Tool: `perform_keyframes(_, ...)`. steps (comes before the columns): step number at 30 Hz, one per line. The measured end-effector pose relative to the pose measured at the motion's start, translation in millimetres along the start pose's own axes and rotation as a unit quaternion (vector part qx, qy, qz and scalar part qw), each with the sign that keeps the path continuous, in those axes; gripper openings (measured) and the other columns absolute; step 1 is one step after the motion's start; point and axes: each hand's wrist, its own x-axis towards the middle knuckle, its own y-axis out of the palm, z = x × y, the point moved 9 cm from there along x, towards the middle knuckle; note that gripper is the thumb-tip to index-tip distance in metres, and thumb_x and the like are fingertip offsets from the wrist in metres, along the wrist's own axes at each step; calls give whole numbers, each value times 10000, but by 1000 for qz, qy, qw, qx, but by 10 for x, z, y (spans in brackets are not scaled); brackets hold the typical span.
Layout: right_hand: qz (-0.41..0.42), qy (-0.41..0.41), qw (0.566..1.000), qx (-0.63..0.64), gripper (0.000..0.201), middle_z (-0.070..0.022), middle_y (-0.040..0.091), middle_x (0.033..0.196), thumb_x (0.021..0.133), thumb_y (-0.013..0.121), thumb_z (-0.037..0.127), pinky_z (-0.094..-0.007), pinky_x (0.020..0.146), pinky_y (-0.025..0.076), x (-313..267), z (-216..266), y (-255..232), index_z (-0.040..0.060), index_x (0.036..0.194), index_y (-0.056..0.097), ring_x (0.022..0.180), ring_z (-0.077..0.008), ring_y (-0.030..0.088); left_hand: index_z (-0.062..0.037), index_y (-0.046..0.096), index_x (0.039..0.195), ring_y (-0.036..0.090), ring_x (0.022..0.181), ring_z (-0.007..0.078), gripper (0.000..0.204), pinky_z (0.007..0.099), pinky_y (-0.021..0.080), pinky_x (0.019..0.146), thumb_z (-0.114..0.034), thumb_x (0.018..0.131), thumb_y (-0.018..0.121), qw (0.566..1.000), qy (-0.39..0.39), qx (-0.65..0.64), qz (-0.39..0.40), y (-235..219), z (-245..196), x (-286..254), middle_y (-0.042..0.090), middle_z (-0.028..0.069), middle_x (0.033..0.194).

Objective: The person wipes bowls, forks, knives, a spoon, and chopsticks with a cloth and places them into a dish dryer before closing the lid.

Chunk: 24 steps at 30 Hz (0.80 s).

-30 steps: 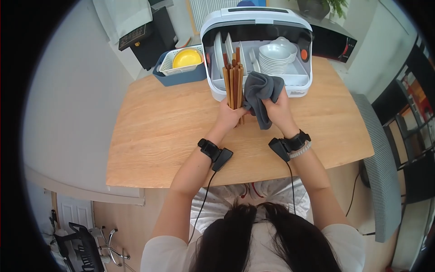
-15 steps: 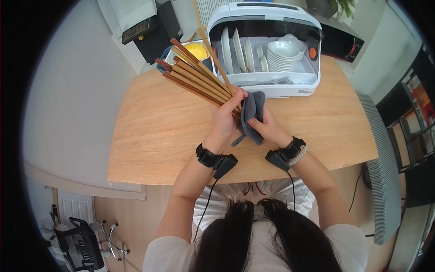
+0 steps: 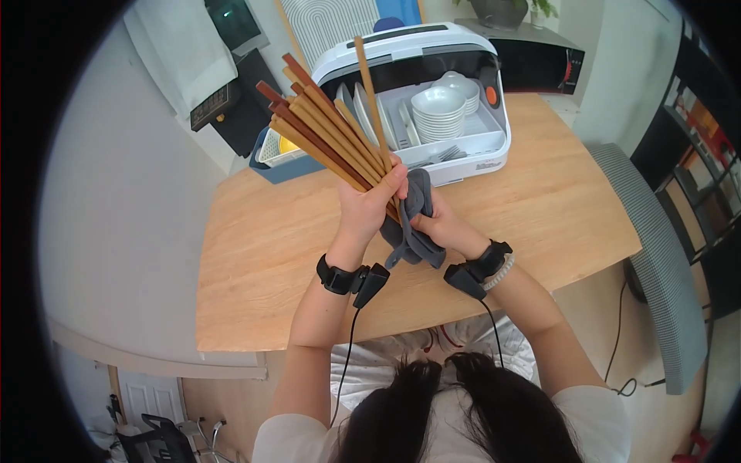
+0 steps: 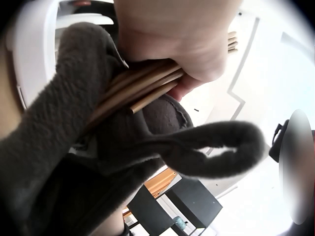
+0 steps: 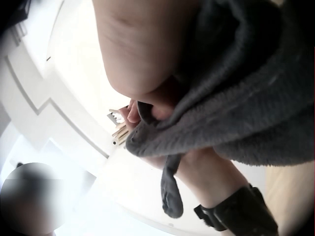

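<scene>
A fanned bundle of wooden chopsticks, some with dark reddish ends, is gripped near its lower part by my left hand. The sticks lean up and to the left over the table. My right hand holds a grey cloth with the thumb on top, bunched around the lower ends of the bundle. In the left wrist view, folds of the cloth surround several bare chopstick ends, and a loop of it hangs out. Most right fingers are hidden behind the cloth in the right wrist view.
Behind the hands stands a white lidded dish box, its front raised, with plates, stacked white bowls and forks. Left of it is a blue basket with a white one inside. A grey bench flanks the wooden table.
The chopsticks have gone from upright to tilted left and fanned out. The right hand has brought the cloth from beside the bundle to its lower ends. The head view has shifted.
</scene>
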Motion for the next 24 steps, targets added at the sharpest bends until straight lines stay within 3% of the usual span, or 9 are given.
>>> perform_keyframes(3, -95, -99, 987, -89, 427, -76, 541, 998, 784, 571, 63, -319, 750, 452, -24, 238, -197, 59, 1173, 396, 917, -191, 551, 2, 533, 819, 528, 574, 110, 102, 241, 428, 525, -55, 794, 614, 994, 31, 101, 3, 139, -160, 190, 524, 18, 633)
perform_keyframes(5, -137, 4, 899, -416, 409, -166, 600, 918, 754, 590, 81, -393, 706, 466, -110, 273, -397, 47, 1127, 425, 868, -323, 587, 8, 536, 826, 535, 583, 110, 111, 250, 428, 528, -60, 792, 617, 976, 69, 203, 24, 214, -288, 366, 530, 24, 633)
perform_keyframes(6, -142, 5, 900, -413, 409, -166, 600, 918, 754, 590, 81, -393, 706, 466, -124, 281, -462, 47, 1127, 425, 868, -323, 587, 13, 539, 833, 542, 591, 111, 121, 259, 428, 530, -66, 790, 619, 947, 107, 301, 39, 281, -368, 454, 537, 29, 632)
perform_keyframes(8, -172, 26, 879, -445, 375, -215, 595, 860, 726, 588, 94, -442, 698, 454, -155, 291, -656, 40, 1075, 460, 854, -392, 557, -2, 562, 882, 586, 661, 268, 183, 326, 445, 578, -65, 729, 638, 882, 186, 409, 143, 590, -395, 581, 585, 137, 699)
perform_keyframes(11, -147, 101, 814, -552, 354, -208, 602, 855, 722, 581, 102, -447, 702, 455, -324, 438, -898, 34, 1055, 486, 851, -393, 564, -17, 579, 919, 585, 757, 351, 231, 379, 465, 639, -117, 718, 634, 817, 103, 517, 235, 532, 294, 754, 603, 178, 784)
perform_keyframes(15, -335, 209, 740, -544, 355, -206, 599, 905, 714, 604, 106, -445, 741, 450, -883, 560, -1641, 21, 1047, 514, 885, -376, 560, -31, 603, 904, 581, 787, 376, 259, 414, 465, 673, -209, 722, 650, 717, 17, 638, 280, 183, 1203, 677, 613, 200, 803)
perform_keyframes(18, -447, 153, 684, -556, 353, -191, 575, 989, 718, 636, 118, -431, 792, 437, -1168, 661, -1911, 9, 1031, 515, 957, -372, 528, -33, 619, 876, 590, 759, 358, 276, 402, 473, 658, -257, 721, 663, 729, -24, 654, 203, 64, 1235, 641, 617, 189, 776)
perform_keyframes(22, -472, 162, 676, -543, 371, -179, 538, 1046, 719, 660, 131, -428, 827, 421, -1187, 719, -1869, 1, 1031, 506, 1003, -377, 491, -25, 633, 843, 604, 741, 326, 318, 389, 481, 638, -309, 710, 682, 750, -37, 630, 197, 33, 1166, 633, 622, 177, 760)
perform_keyframes(24, -465, 168, 683, -539, 386, -180, 528, 1041, 722, 657, 131, -436, 818, 425, -1146, 678, -1858, 7, 1048, 492, 995, -378, 490, -19, 636, 814, 605, 694, 295, 355, 369, 485, 610, -347, 694, 696, 739, 49, 646, 187, 62, 1072, 622, 619, 145, 728)
